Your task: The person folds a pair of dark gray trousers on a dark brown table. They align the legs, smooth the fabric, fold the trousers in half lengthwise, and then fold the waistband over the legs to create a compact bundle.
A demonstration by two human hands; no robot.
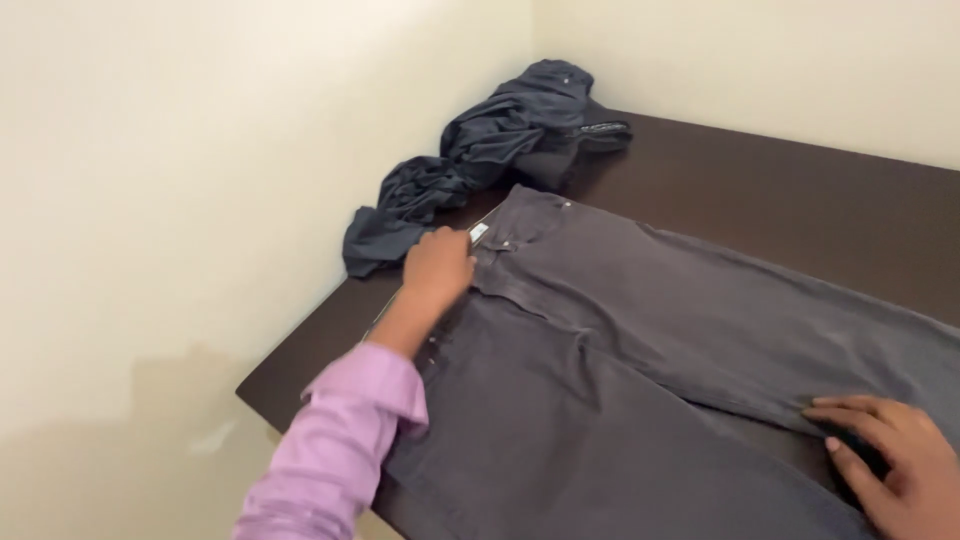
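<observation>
crumpled dark garment [500, 150], dark wooden table [780, 190], cream walls [180, 180]

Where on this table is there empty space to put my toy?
Bare dark wooden table shows between the grey trousers and the far wall. It is crowded near the crumpled dark blue clothes, and where the left hand and right hand press the trousers.

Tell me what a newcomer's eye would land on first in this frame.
Grey jeans lie spread flat over most of the dark table. The left hand, in a pink sleeve, presses on the waistband, and the right hand lies flat on a leg at the lower right. A crumpled dark garment sits heaped in the far corner by the wall.
</observation>
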